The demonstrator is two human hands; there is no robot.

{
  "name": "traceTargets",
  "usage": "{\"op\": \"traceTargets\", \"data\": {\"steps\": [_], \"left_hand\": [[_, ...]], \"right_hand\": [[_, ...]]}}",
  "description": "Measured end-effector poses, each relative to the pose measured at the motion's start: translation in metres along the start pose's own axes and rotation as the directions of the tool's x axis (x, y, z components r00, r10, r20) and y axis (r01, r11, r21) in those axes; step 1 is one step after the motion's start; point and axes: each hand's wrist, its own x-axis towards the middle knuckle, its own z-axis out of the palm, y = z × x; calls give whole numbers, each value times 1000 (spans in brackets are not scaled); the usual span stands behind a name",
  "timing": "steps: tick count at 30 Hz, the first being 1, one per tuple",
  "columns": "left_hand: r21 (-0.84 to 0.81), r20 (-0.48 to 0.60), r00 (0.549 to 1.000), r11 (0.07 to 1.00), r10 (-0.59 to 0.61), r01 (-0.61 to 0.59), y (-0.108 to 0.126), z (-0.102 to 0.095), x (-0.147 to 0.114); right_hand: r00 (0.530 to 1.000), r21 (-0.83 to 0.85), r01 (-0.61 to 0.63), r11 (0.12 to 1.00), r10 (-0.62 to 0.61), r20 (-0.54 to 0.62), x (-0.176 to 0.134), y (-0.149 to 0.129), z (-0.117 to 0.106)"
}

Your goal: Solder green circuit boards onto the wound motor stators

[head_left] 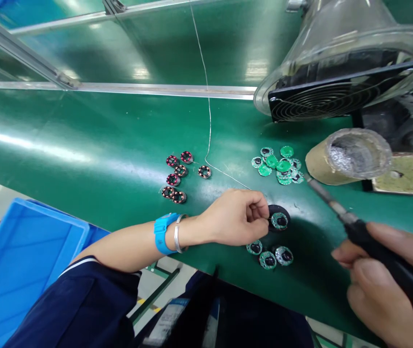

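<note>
My left hand (pixel 241 217) is closed in a pinch, with thin solder wire (pixel 228 175) running into it from behind. Its fingertips meet the edge of a black round holder (pixel 274 209) that carries a small round circuit board (pixel 279 221). Whether they also grip the holder is hidden. In my right hand (pixel 384 285) is a black-handled soldering iron (pixel 359 232), its tip pointing up and left, apart from the board. Below the holder lie several assembled round boards (pixel 268 260). A pile of loose green round boards (pixel 283 166) lies beyond it.
Several copper-wound motor stators (pixel 181 170) lie to the left. A tan cup with a greyish inside (pixel 317 162) and a yellowish sponge (pixel 402 176) are at the right, under a fan in a clear hood (pixel 326 96). A blue bin (pixel 36 251) stands beyond the bench's left edge.
</note>
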Motion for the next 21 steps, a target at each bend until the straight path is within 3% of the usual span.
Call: {"op": "traceTargets", "data": {"steps": [4,8,12,18,21], "left_hand": [[244,25,991,960,134,-136,4,0,2],[455,36,988,878,151,-151,5,5,6],[476,113,972,847,207,-236,2,3,13],[371,334,891,826,307,-424,1,-13,27],[366,277,916,850,289,-379,2,-19,21]], "right_hand": [[995,11,-66,998,66,-70,2,1,13],[998,-74,51,996,-49,25,12,2,27],[989,-34,100,994,-96,114,13,7,36],[968,-82,244,966,-237,86,8,12,45],[962,-87,264,961,-255,99,10,9,46]]}}
